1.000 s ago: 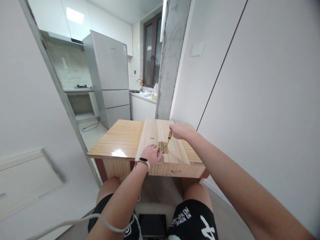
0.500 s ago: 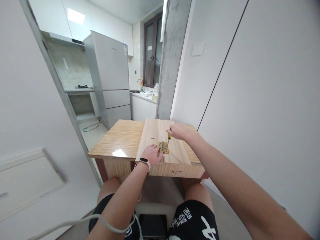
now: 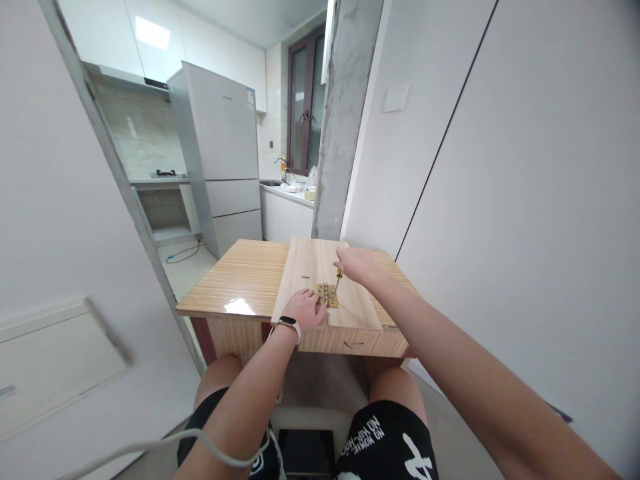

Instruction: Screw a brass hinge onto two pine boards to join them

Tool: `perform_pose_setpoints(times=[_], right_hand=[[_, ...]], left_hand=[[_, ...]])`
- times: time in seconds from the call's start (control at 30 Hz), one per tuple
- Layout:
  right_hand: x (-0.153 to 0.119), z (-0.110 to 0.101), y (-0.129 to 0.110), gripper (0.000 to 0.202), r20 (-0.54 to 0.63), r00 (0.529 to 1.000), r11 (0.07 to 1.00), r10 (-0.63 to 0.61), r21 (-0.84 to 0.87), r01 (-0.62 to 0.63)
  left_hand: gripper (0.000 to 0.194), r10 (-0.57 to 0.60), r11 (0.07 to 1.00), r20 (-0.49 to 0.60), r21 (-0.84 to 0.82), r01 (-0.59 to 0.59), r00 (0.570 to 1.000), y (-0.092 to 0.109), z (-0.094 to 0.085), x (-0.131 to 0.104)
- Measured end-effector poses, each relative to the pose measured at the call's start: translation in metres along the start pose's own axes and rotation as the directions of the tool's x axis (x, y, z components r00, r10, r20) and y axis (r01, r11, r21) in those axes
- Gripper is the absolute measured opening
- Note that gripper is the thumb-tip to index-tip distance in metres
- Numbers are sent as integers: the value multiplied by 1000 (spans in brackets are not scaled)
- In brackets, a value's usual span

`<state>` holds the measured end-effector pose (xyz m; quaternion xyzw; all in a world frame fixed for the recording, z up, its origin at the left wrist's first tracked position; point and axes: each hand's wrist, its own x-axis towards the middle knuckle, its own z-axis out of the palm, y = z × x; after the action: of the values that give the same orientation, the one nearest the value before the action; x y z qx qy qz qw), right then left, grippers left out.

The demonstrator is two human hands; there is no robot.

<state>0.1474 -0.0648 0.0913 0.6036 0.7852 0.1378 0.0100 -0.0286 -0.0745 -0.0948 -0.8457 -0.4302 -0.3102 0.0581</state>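
Two pale wooden boards (image 3: pixel 300 267) lie side by side on a wood-grain desk (image 3: pixel 250 273). A brass hinge (image 3: pixel 327 295) lies flat across the seam between them. My left hand (image 3: pixel 304 309), with a banded watch on its wrist, rests on the boards, its fingers apart at the hinge's left edge. My right hand (image 3: pixel 356 265) is wrapped round the handle of a yellow and black screwdriver (image 3: pixel 339 275), which tilts slightly with its tip down at the hinge's right leaf. Any screw under the tip is too small to make out.
The desk's drawer front with a handle (image 3: pixel 353 345) faces my knees. A pale cable (image 3: pixel 200 435) crosses my left forearm. Behind the desk stand a grey fridge (image 3: pixel 227 133) and a sink counter (image 3: pixel 287 193); a white wall (image 3: pixel 500 200) rises on the right.
My right hand and wrist have turned slightly on the screwdriver, and the right forearm has shifted a little. My left hand, the boards and the hinge look unmoved.
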Motion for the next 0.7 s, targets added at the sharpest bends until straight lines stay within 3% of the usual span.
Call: perform_pose_setpoints(times=[0.23,0.7], right_hand=[[3,-2,13,25,79,984,987,-159,26,157],[5,-11,7,35,118,980,985,-157,-56,165]], left_hand=[[29,-5,1000,6,-9,5,1000,0,0,0],[28,4,1000,8,13,-4,1000,0,1,0]])
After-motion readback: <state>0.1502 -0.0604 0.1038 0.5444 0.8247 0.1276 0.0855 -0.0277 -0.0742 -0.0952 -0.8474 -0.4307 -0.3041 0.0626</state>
